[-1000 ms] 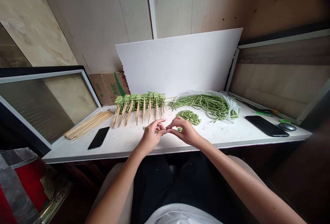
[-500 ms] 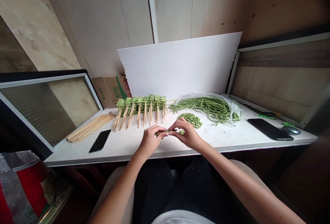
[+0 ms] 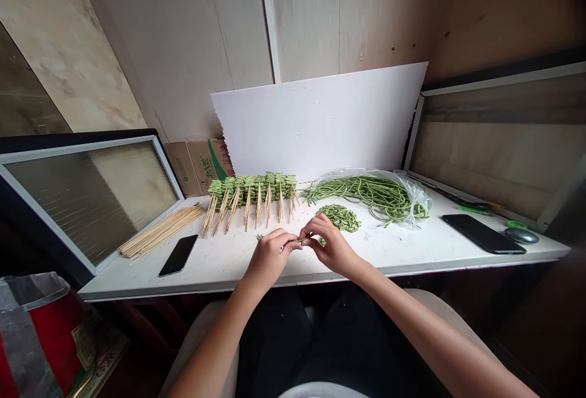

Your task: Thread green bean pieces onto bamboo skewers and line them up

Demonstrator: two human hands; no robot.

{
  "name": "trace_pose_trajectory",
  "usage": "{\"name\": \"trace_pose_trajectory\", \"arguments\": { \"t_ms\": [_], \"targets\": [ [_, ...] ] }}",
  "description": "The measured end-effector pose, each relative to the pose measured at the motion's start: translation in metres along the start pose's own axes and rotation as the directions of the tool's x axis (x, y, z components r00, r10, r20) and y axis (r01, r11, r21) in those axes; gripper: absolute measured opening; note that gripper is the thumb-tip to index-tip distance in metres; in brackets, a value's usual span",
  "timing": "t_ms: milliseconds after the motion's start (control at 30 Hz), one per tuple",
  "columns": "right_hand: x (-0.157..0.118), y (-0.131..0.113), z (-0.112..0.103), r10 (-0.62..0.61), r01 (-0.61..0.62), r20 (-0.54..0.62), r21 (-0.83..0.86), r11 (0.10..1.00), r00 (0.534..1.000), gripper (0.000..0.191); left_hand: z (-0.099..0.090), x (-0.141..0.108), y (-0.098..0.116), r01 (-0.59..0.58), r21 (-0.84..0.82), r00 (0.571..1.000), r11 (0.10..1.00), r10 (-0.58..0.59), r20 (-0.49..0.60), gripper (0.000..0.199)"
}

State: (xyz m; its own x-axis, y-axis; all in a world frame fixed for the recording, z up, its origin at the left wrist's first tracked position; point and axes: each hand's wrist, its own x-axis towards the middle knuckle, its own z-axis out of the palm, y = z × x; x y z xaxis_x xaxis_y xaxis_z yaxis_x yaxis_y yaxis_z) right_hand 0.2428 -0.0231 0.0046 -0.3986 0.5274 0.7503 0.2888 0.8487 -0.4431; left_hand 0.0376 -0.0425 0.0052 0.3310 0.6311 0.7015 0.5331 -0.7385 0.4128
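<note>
bean piece (image 3: 300, 240): pinched by the left hand (image 3: 267, 257) and right hand (image 3: 336, 250), above the table (image 3: 220, 270) front
skewered beans (image 3: 251, 187): stacked in rows behind
cut beans (image 3: 342, 218): heaped loose, unskewered
long beans (image 3: 366, 193): left uncut

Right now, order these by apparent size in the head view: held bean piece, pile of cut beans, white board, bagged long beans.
1. White board
2. Bagged long beans
3. Pile of cut beans
4. Held bean piece, partly hidden
</note>
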Motion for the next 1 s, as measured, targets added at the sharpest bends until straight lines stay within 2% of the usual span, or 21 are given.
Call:
{"name": "trace_pose_trajectory", "arguments": {
  "t_ms": [133, 300, 433, 500, 600, 667, 733, 800, 867, 933, 1000],
  "targets": [
    [-0.001, 0.002, 0.002, 0.023, -0.025, 0.035, 0.054, 0.998, 0.999, 0.022, 0.001, 0.001, 0.001, 0.019, -0.088, 0.999, 0.996, -0.016, 0.038, 0.018],
    [-0.003, 0.008, 0.0, 0.063, -0.081, 0.118, 0.154, 0.985, 0.991, 0.02, 0.0, 0.002, -0.001, 0.013, -0.194, 0.992, 0.981, 0.011, 0.125, 0.027],
    [0.001, -0.004, -0.007, 0.045, -0.086, 0.184, 0.22, 0.972, 0.982, 0.022, -0.002, 0.002, -0.001, 0.039, -0.228, 0.986, 0.973, -0.001, 0.164, 0.029],
    [0.004, -0.015, -0.012, 0.032, -0.076, 0.181, 0.245, 0.966, 0.983, 0.02, -0.003, 0.003, -0.003, 0.067, -0.234, 0.987, 0.97, -0.03, 0.159, 0.026],
    [0.008, -0.018, -0.02, 0.031, -0.046, 0.085, 0.176, 0.983, 0.996, 0.013, -0.005, 0.005, -0.008, 0.141, -0.228, 0.984, 0.963, -0.112, 0.135, 0.018],
    [0.007, -0.002, -0.026, 0.055, -0.055, -0.006, 0.045, 0.997, 0.998, 0.014, -0.006, 0.005, -0.013, 0.186, -0.227, 0.978, 0.956, -0.159, 0.134, 0.013],
    [0.004, 0.026, -0.031, 0.098, -0.106, -0.075, -0.109, 0.988, 0.992, 0.017, -0.005, 0.004, -0.017, 0.209, -0.227, 0.974, 0.951, -0.181, 0.136, 0.011],
    [-0.003, 0.057, -0.035, 0.193, -0.205, -0.076, -0.216, 0.955, 0.978, 0.015, -0.003, 0.003, -0.02, 0.219, -0.22, 0.972, 0.951, -0.192, 0.137, 0.012],
    [-0.009, 0.081, -0.038, 0.313, -0.295, -0.003, -0.341, 0.893, 0.95, 0.014, -0.001, 0.001, -0.022, 0.227, -0.21, 0.97, 0.951, -0.2, 0.141, 0.014],
    [-0.015, 0.094, -0.038, 0.421, -0.384, -0.015, -0.44, 0.812, 0.907, 0.014, 0.001, 0.001, -0.022, 0.231, -0.204, 0.968, 0.951, -0.205, 0.143, 0.015],
    [-0.019, 0.097, -0.035, 0.495, -0.457, -0.035, -0.446, 0.77, 0.868, 0.009, 0.002, 0.001, -0.022, 0.232, -0.201, 0.968, 0.952, -0.206, 0.144, 0.016]
  ]
}}
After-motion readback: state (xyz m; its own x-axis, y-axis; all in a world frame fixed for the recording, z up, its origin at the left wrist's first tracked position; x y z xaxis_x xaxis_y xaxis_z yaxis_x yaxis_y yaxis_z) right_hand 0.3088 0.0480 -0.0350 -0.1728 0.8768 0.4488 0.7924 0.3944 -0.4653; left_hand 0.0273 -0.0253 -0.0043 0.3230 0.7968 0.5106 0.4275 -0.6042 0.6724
